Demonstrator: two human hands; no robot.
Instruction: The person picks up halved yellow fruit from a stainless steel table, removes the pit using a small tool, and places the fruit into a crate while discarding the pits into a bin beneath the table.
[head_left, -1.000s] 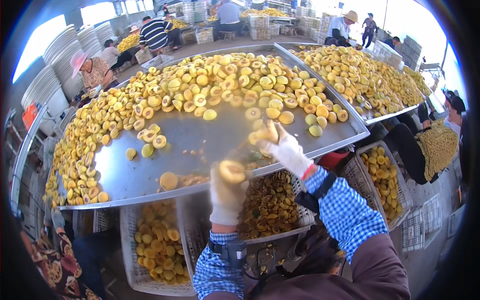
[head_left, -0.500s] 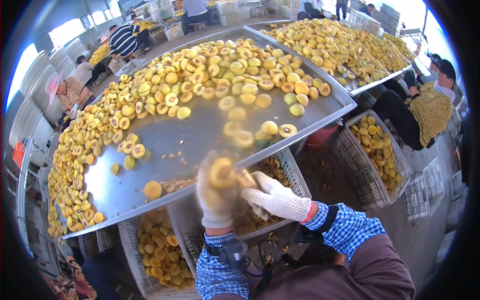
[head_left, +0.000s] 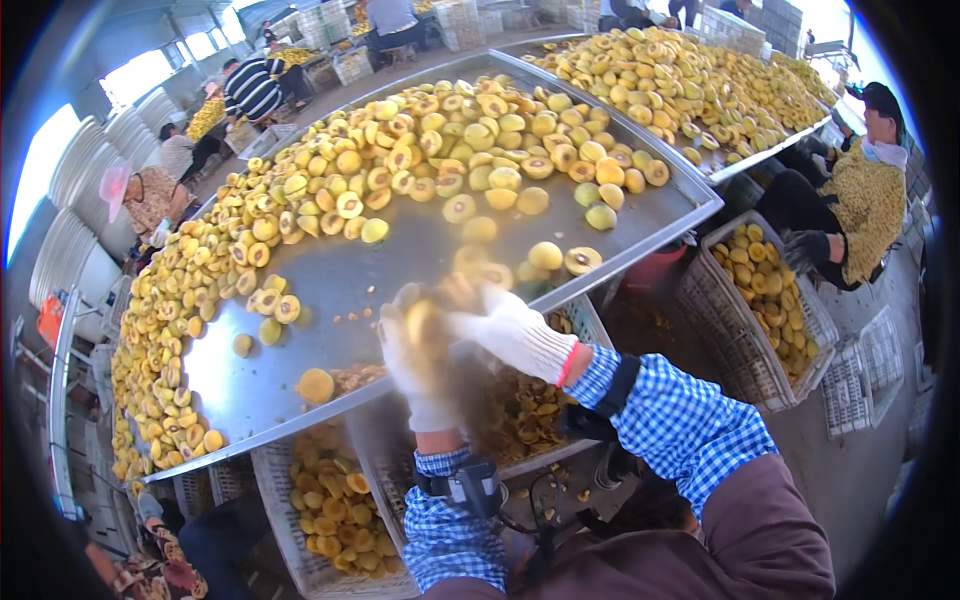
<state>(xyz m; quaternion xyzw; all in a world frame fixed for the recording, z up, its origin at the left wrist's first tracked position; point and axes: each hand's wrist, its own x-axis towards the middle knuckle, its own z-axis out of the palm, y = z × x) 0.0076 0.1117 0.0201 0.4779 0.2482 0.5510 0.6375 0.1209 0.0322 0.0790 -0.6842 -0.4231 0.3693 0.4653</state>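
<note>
My left hand (head_left: 405, 350), in a pale knit glove, is closed around a yellow stone fruit (head_left: 428, 330), smeared by motion. Against it, my right hand (head_left: 510, 335), gloved in white with a pink cuff edge, is curled shut. A brownish blur beside its fingertips seems to be the small tan-handled tool seen earlier; its working end cannot be made out. Both hands are above the near rim of a metal tray table (head_left: 330, 275). Halved yellow stone fruits (head_left: 400, 160), some showing brown pits, cover its far and left parts.
Below my hands is a crate (head_left: 585, 325) of fruit scraps. Crates of fruit halves stand at lower left (head_left: 275, 500) and right (head_left: 760, 400). A second heaped table (head_left: 740, 165) adjoins at far right. A co-worker (head_left: 870, 200) sits at right; others sit farther left.
My right hand has moved up and left over the held fruit, its fingers now blurred. The tan handle no longer shows clearly. The co-worker at right has moved a gloved hand lower.
</note>
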